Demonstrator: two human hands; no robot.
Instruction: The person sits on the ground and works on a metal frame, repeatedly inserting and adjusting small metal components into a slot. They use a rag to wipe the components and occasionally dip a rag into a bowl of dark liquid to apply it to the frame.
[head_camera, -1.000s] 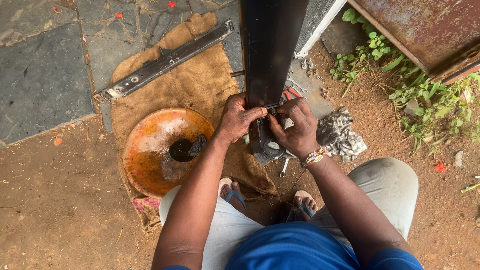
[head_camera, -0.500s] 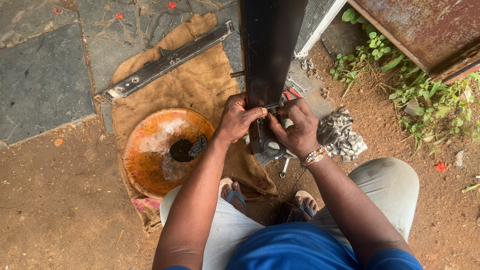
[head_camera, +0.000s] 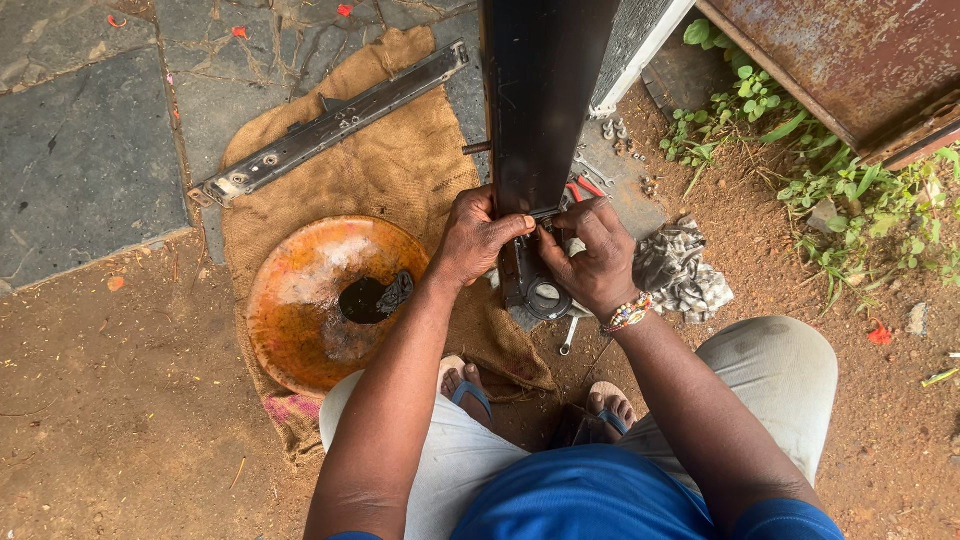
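I see the ground first: grey stone slabs (head_camera: 90, 150) fill the ten o'clock part of the view, red dirt (head_camera: 120, 420) the rest. On them lies a brown burlap sack (head_camera: 400, 170), spread from the centre out toward eleven o'clock. A tall black metal panel (head_camera: 545, 100) stands on end at twelve o'clock, its lower edge coming down to my hands. At two o'clock a rusty sheet (head_camera: 850, 60) slants above green weeds (head_camera: 830, 190). A round orange pan (head_camera: 320, 310) sits on the sack at nine o'clock from my hands, with a dark rag or part (head_camera: 375, 297) inside it. A long grey metal rail (head_camera: 330, 125) lies on the sack at eleven o'clock. A crumpled grey cloth (head_camera: 680, 275) rests just right of my wrist at three o'clock.

My left hand (head_camera: 480, 238) is curled, fingers pressed together, thumb laid against the panel's bottom edge. My right hand (head_camera: 595, 255) is curled too, its fingertips pinching a small part at that same edge; what it is I cannot tell. A beaded bracelet (head_camera: 628, 315) circles the right wrist. Below the hands sits a small round metal fitting (head_camera: 545, 296).
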